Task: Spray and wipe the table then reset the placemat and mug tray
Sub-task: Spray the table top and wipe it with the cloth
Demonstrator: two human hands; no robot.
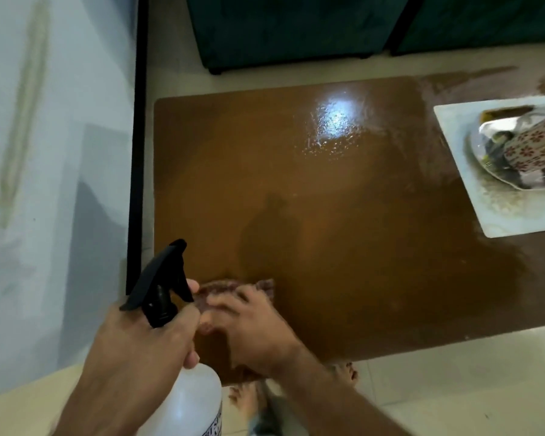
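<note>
My left hand [145, 350] grips a clear spray bottle [183, 401] by its neck, the black trigger head [162, 283] pointing left above the near-left corner of the brown table [328, 215]. My right hand [249, 328] presses flat on a brownish cloth [233, 286] lying on the table near that corner. The table surface looks wet and glossy. At the far right a white placemat [497, 212] lies on the table, carrying a shiny tray [485, 143] with a patterned mug [532, 146] on its side.
A pale wall [54, 152] with a black vertical edge [137, 152] runs along the left of the table. Dark green furniture [296, 26] stands beyond the far edge. Light floor tiles [453, 382] and bare feet [296, 394] show below the near edge.
</note>
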